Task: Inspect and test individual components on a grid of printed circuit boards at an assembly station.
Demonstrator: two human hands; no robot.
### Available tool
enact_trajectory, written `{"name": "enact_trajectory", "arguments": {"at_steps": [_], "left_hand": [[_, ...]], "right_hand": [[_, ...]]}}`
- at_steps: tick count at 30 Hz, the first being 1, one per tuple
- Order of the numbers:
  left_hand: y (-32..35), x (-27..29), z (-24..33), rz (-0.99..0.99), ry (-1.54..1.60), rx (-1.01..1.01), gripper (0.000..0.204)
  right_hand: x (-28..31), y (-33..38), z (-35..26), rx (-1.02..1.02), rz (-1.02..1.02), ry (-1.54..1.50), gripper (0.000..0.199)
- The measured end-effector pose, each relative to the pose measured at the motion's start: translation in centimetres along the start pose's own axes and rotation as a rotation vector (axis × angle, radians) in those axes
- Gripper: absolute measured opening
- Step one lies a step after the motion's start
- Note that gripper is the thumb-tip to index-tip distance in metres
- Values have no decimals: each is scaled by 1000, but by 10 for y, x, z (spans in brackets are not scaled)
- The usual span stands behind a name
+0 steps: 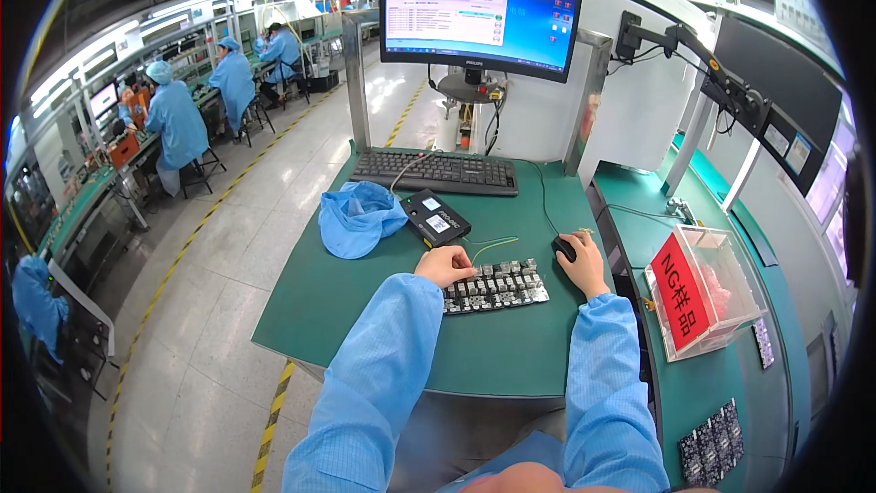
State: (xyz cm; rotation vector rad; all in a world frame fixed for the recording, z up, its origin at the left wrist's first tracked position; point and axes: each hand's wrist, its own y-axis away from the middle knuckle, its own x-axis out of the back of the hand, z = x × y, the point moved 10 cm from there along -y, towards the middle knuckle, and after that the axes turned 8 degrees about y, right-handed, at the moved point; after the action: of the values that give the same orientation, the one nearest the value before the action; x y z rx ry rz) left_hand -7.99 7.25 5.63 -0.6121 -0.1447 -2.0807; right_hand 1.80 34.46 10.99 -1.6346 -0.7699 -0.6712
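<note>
My left hand [445,267] is closed in a pinch at the upper left of a panel of small circuit boards [497,288], which carries rows of silvery metal parts and lies flat on the green table. A thin yellow-green wire [494,244] runs into its fingertips; the wire's end is hidden there. My right hand [586,265] rests curled over a black computer mouse [565,249] to the right of the panel. Just beyond my left hand lies a flat black box [438,216] with white labels, beside a crumpled blue cloth cap [358,219].
A black keyboard [436,173] lies at the table's far edge, below a lit monitor [479,16]. On the right-hand bench [671,388] stand a clear box with a red sign [707,292] and another circuit board panel [712,443]. Co-workers in blue [178,123] sit at the far left.
</note>
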Motion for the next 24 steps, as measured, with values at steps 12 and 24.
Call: {"name": "enact_trajectory", "arguments": {"at_steps": [12,24], "left_hand": [[1,1,0,10,-49,8,26],[1,0,0,8,-55,-5,27]], "right_hand": [[11,2,10,-121,138,-14,31],[-2,0,4,-78,45,14,23]]}}
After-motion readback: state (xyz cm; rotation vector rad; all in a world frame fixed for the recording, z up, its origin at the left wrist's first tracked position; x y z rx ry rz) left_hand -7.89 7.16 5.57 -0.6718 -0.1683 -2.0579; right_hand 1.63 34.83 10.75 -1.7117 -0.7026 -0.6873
